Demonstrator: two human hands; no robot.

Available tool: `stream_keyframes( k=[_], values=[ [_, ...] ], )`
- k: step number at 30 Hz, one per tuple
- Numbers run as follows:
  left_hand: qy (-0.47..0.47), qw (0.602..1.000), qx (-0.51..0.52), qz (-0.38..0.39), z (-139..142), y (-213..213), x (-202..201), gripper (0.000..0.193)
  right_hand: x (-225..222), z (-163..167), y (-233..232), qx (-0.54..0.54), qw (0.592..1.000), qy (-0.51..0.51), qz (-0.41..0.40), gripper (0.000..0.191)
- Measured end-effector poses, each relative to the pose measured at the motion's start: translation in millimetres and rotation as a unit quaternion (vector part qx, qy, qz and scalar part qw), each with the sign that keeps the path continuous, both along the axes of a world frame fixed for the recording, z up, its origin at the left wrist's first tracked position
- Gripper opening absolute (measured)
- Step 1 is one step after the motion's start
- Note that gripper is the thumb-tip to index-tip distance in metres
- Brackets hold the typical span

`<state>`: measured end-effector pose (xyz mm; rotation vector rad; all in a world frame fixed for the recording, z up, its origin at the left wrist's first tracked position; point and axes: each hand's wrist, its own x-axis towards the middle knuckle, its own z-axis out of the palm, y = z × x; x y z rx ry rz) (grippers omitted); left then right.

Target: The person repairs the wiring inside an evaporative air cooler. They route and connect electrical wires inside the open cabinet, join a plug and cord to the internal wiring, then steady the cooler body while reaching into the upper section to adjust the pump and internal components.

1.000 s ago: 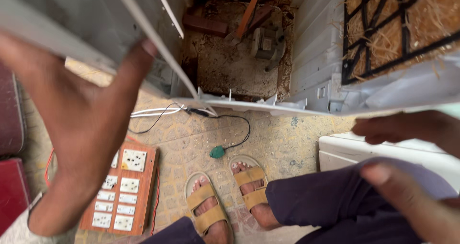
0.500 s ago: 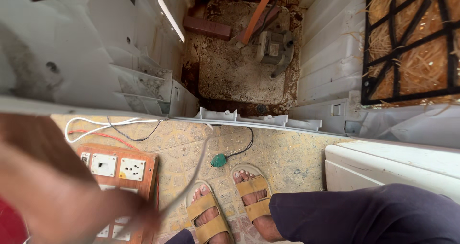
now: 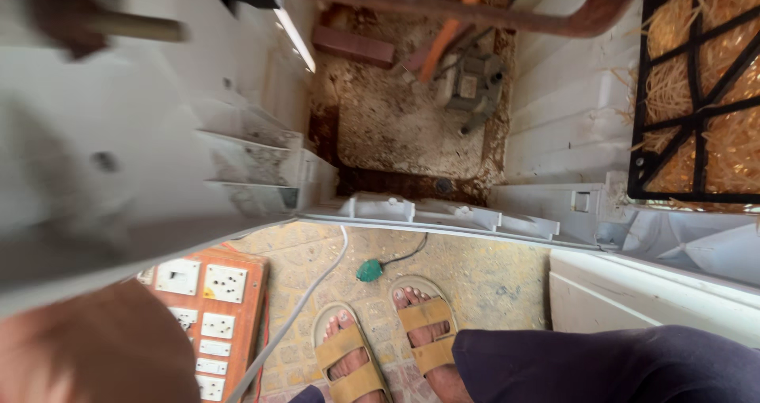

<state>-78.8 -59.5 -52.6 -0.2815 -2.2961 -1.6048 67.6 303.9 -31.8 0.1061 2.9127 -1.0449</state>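
I look down into an open white cooler body (image 3: pixel 546 118) with a rusty, dirty floor (image 3: pixel 396 126). A grey pump motor (image 3: pixel 467 82) sits in it beside an orange pipe (image 3: pixel 447 35) and a reddish brick (image 3: pixel 352 47). My left hand or forearm (image 3: pixel 95 347) is a blurred skin-coloured shape at the bottom left, close to the camera, beside the cooler's left wall (image 3: pixel 119 173); its fingers do not show. A blurred dark shape with a pale rod (image 3: pixel 134 29) is at the top left; I cannot tell what it is. My right hand is out of view.
A rusty bar (image 3: pixel 475 11) crosses the top. A straw pad behind a black grid (image 3: pixel 704 94) leans at the right. On the paved floor lie an orange switchboard (image 3: pixel 214 308), a white cable (image 3: pixel 301 308) and a green plug (image 3: pixel 369 271). My sandalled feet (image 3: pixel 423 328) stand close to the cooler's front edge.
My left hand has come off the cooler's left wall and dropped to the bottom left. My right hand has left the view. The camera now looks deeper into the cooler.
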Motion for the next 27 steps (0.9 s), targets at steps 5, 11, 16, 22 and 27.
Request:
stream_keyframes(
  k=[5,11,16,22,27],
  values=[
    [0.009,1.000,0.018,0.004,5,-6,22,0.125,7,9,3,-0.023,0.998,0.051,0.004,0.031],
    [0.037,0.998,0.057,-0.003,12,-3,29,0.143,14,26,-4,-0.102,0.983,0.149,0.011,0.027],
    [0.058,0.994,0.086,-0.042,-3,-16,19,0.139,18,37,-12,-0.123,0.972,0.198,-0.007,0.021],
    [0.068,0.990,0.102,-0.075,12,-30,14,0.133,5,42,-19,-0.141,0.941,0.304,-0.045,0.014],
    [0.093,0.982,0.153,-0.056,27,-24,18,0.132,-5,49,-25,-0.148,0.922,0.357,-0.036,0.015]
  ],
)
